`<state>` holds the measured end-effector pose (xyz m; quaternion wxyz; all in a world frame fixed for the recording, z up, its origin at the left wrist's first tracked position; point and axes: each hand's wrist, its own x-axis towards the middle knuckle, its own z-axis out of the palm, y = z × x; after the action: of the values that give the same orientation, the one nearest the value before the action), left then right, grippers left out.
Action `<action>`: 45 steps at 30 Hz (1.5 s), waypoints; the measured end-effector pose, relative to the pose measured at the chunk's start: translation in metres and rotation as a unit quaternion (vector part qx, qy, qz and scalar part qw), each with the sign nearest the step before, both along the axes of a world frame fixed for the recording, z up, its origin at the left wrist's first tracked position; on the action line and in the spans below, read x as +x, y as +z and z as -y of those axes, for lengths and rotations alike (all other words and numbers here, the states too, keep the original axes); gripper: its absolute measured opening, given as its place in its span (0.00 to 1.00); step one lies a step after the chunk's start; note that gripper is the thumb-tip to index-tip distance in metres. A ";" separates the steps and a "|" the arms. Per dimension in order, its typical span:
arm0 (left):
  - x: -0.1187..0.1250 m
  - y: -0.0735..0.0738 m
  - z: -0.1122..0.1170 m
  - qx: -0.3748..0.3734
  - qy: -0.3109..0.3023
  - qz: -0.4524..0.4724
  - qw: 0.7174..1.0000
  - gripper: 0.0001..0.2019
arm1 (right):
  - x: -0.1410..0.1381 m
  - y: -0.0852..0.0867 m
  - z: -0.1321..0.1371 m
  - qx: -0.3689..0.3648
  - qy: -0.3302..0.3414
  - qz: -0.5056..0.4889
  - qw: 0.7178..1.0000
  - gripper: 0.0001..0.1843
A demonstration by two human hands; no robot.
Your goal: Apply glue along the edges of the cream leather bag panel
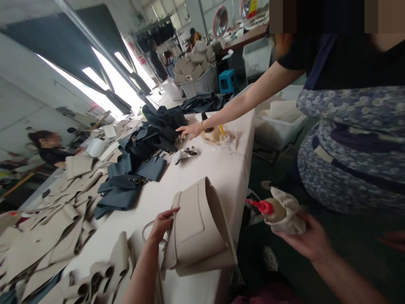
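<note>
A beige handbag (191, 219) lies tilted near the table's edge, its wide opening facing right. My left hand (162, 226) is closed on the bag's left side, close to a thin strap; the fingertips are partly hidden by the bag. Off the table's right edge, my right hand (311, 238) is wrapped round a squeeze bottle (274, 210) with a red nozzle pointing left. An off-white cloth (292, 213) covers much of the bottle, between it and my palm. The nozzle and the bag are apart.
Beige bag pieces (50, 232) cover the table's left side, with dark blue bags (129, 181) behind. A co-worker's hand (191, 131) reaches across beside a glue-stained container (218, 136) and a crumpled rag (185, 155). White bins (278, 126) stand beyond the right edge.
</note>
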<state>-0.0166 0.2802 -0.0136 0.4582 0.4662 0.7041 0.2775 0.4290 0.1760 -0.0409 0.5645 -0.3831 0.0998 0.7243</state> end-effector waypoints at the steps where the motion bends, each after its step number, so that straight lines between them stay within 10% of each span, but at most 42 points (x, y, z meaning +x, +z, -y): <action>1: 0.001 0.003 -0.002 -0.006 -0.008 0.004 1.000 0.24 | -0.006 -0.002 -0.004 -0.012 -0.010 -0.050 0.999 0.18; 6: 0.001 0.013 -0.023 -0.016 -0.081 0.011 0.997 0.26 | -0.019 -0.013 0.002 -0.032 -0.017 -0.144 0.989 0.19; 20: 0.035 -0.014 -0.075 -0.035 -0.205 0.061 0.976 0.27 | -0.017 -0.037 0.021 -0.009 -0.211 0.083 0.974 0.30; 29: 0.038 -0.021 -0.071 -0.024 -0.224 0.014 0.974 0.28 | -0.013 -0.056 0.019 -0.032 -0.227 -0.016 0.973 0.11; 45: 0.052 -0.017 -0.061 -0.008 -0.244 -0.005 0.970 0.27 | 0.006 -0.059 0.020 -0.032 -0.223 -0.021 0.974 0.18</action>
<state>0.0354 0.3414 -0.0310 0.5123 0.6216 0.5735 0.1488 0.4354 0.1564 -0.0995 0.6968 -0.3535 0.2179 0.5849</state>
